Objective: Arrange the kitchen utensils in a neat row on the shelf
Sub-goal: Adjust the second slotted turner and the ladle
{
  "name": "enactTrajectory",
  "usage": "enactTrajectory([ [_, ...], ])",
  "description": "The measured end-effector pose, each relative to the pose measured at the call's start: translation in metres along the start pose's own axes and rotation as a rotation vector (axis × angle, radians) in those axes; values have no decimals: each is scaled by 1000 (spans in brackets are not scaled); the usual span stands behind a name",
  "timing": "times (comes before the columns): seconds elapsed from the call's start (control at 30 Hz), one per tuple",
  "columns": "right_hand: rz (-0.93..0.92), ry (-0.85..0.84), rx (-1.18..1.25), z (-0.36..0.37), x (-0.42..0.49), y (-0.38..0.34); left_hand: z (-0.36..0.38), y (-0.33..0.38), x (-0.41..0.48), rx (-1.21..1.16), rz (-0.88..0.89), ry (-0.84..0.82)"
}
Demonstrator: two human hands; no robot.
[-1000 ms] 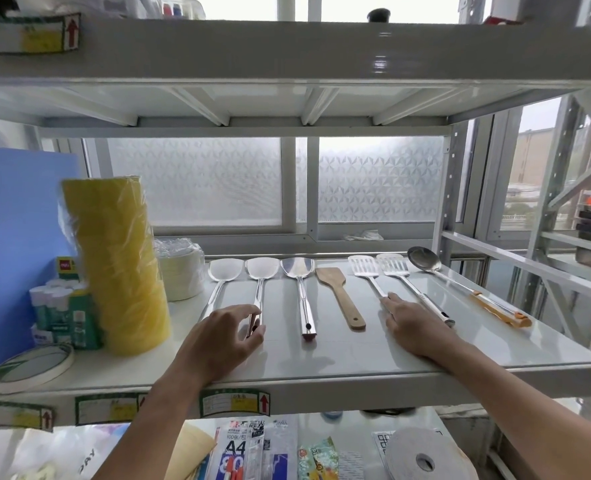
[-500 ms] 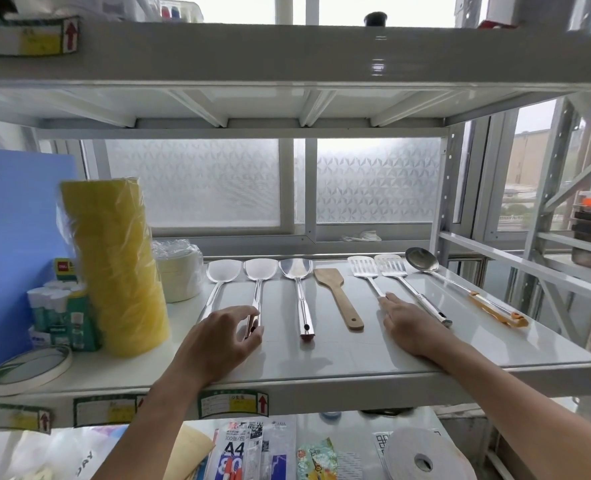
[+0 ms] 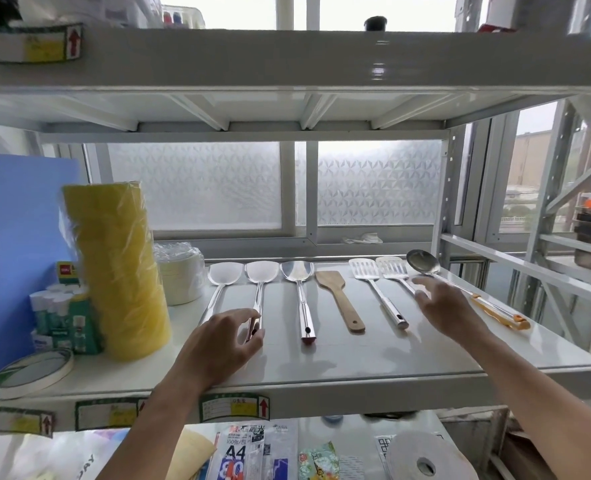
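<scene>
- While your left hand (image 3: pixel 224 344) pinches the second spatula (image 3: pixel 258 296) by its handle end to square it, your right hand (image 3: pixel 441 303) hovers spread over a slotted turner (image 3: pixel 394 270), perhaps touching.
- Beyond, the ladle (image 3: pixel 422 263) lies angled across the shelf (image 3: pixel 356 362), likely needing straightening.

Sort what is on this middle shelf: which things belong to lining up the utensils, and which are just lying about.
Job in hand: left steel spatula, middle steel spatula, pinched at its handle by the left hand, right steel spatula, wooden spatula, left slotted turner, right slotted turner, ladle, right hand, open.

Lying about: wrapped yellow rolls, glue sticks, tape roll, blue board.
</scene>
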State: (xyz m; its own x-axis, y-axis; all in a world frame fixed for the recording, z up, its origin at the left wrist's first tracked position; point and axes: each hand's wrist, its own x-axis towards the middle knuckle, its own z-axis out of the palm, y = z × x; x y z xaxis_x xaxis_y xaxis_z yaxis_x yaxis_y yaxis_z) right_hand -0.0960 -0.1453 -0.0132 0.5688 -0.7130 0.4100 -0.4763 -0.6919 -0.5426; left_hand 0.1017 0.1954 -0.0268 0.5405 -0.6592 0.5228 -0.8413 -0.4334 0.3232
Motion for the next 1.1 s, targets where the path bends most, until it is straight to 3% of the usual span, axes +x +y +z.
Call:
enactTrajectory([
  [0.37,16,-130,-144,14,-8,17,1,-2,0,-2,-3,3],
  [1.1,10,-170,-171,13,-5,12,1,-1,1,-6,-17,2],
])
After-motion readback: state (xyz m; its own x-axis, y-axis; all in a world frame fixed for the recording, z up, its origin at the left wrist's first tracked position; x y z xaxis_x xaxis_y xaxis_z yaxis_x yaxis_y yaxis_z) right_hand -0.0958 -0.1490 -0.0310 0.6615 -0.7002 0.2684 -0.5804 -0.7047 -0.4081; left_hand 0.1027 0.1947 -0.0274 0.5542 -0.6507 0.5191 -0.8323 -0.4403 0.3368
